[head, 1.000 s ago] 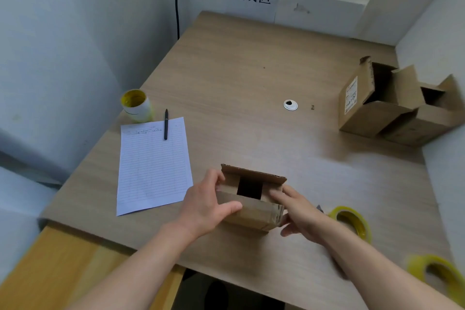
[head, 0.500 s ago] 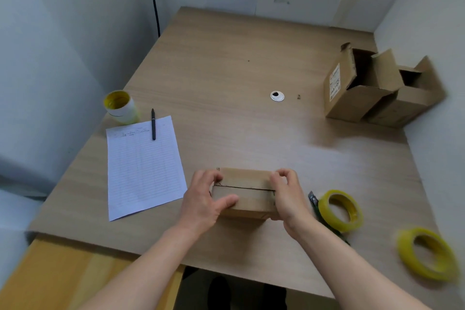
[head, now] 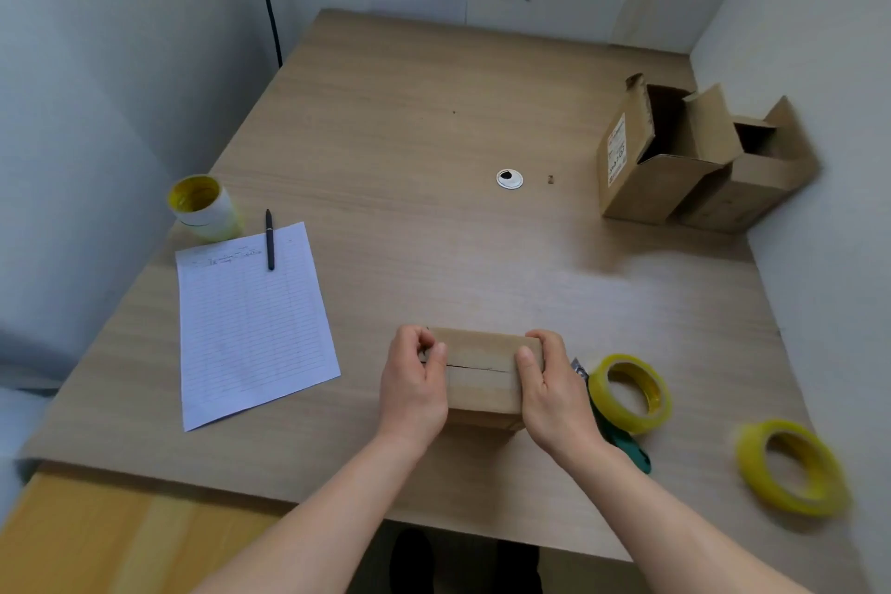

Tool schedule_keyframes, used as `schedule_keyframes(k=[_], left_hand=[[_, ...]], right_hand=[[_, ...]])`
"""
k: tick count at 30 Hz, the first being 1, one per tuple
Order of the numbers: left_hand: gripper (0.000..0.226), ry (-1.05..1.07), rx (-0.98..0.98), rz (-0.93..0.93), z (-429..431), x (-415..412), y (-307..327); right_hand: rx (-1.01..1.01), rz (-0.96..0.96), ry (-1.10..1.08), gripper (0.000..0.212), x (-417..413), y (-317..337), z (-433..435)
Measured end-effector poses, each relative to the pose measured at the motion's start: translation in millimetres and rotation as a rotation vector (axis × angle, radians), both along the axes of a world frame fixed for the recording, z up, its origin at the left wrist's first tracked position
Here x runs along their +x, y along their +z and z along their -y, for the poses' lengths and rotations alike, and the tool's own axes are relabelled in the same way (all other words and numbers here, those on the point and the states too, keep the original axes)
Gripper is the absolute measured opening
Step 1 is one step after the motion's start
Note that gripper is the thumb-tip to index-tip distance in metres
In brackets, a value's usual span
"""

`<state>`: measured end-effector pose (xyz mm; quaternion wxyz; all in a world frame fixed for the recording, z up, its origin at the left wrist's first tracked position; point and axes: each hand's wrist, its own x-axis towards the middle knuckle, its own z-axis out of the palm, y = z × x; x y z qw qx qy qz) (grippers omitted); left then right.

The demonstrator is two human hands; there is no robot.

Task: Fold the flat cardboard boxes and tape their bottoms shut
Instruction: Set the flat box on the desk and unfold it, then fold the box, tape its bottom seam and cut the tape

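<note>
A small brown cardboard box (head: pixel 479 369) stands on the wooden table near its front edge, its two top flaps folded flat with a dark seam across the middle. My left hand (head: pixel 414 383) grips the box's left end, thumb pressed on the flaps. My right hand (head: pixel 547 388) grips the right end the same way. Just right of the box lies a yellow tape roll (head: pixel 627 393) on a green dispenser (head: pixel 622 441). A second yellow tape roll (head: pixel 790 468) lies further right near the wall.
Two folded open-topped boxes (head: pixel 675 164) stand at the back right by the wall. A lined sheet of paper (head: pixel 250 318) with a black pen (head: pixel 269 239) and a yellow-lined cup (head: pixel 205 207) lie at the left. A white cable grommet (head: pixel 509 178) sits mid-table.
The box's upright flaps have been folded down flat. Both hands moved from its front side onto its two ends and now press the flaps shut.
</note>
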<state>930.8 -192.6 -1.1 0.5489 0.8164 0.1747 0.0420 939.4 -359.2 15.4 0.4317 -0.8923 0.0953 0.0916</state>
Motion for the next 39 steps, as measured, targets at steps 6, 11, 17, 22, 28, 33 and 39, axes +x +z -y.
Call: schedule_keyframes(k=[6, 11, 17, 22, 28, 33, 39], left_hand=[[0.046, -0.088, -0.176, -0.146, -3.2, 5.7, 5.2], [0.054, -0.069, -0.011, -0.323, -8.1, -10.1, -17.8], [0.043, -0.188, 0.321, -0.058, 14.3, -12.5, -27.5], [0.034, -0.301, 0.768, 0.095, 2.2, -4.3, -22.4], [0.021, -0.505, 1.014, 0.360, 19.8, -19.0, -19.4], [0.013, -0.489, 0.983, 0.380, 23.0, -17.7, -17.2], [0.011, -0.393, 0.957, 0.405, 27.5, -20.8, -20.1]], right_hand=[[-0.012, 0.009, 0.015, 0.028, 1.5, -2.4, 1.6], [-0.114, -0.107, 0.136, 0.031, 7.3, -8.6, 4.5], [0.042, -0.112, 0.024, 0.031, -3.3, -24.3, 21.9], [0.001, -0.101, 0.048, 0.028, 5.1, -27.4, 15.7], [-0.029, -0.124, 0.086, 0.029, 7.3, -30.5, 18.0], [0.062, -0.093, 0.060, 0.034, 8.7, -21.5, 40.8], [-0.447, -0.065, 0.107, 0.038, 14.1, -17.1, 140.0]])
